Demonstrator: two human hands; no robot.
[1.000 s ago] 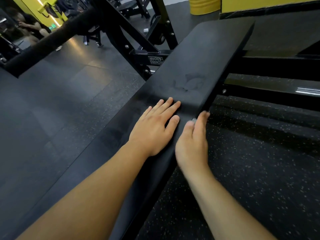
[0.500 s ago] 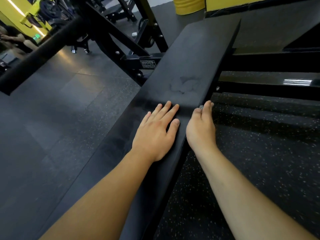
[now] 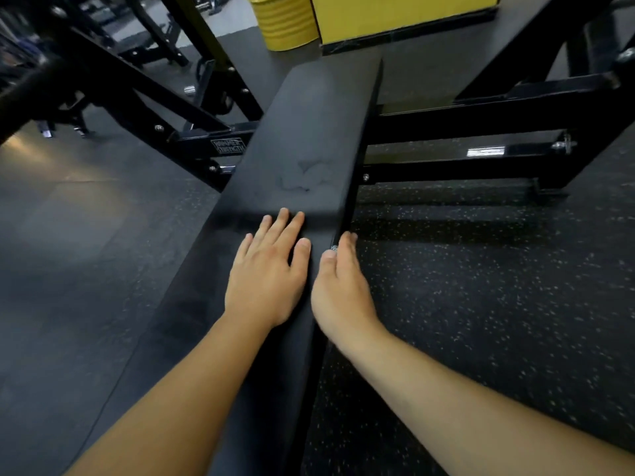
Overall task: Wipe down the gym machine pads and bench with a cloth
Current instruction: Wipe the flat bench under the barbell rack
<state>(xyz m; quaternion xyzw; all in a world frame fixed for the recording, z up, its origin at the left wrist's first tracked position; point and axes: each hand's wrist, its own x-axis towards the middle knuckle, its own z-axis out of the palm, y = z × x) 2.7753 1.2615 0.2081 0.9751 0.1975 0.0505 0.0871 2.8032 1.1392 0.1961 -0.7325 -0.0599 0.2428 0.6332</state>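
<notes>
A long black bench pad (image 3: 309,132) runs away from me, with a dull smudge (image 3: 304,178) on its top. My left hand (image 3: 269,269) lies flat on the top, fingers straight and together. My right hand (image 3: 340,290) presses against the pad's right side edge, fingers stretched forward along it and thumb near the top corner. A tiny grey speck (image 3: 332,248) shows at the thumb tip; I cannot tell what it is. No cloth is plainly visible.
Black steel frame beams (image 3: 481,132) of the machine cross under the bench to the right, and more frame (image 3: 144,94) slants at the left. A yellow drum (image 3: 285,22) and a yellow box (image 3: 395,15) stand beyond. The floor is speckled rubber (image 3: 481,286).
My right hand slid forward along the bench's side edge. My left hand stayed flat on the pad. The view shifted, so the frame on the right shows more.
</notes>
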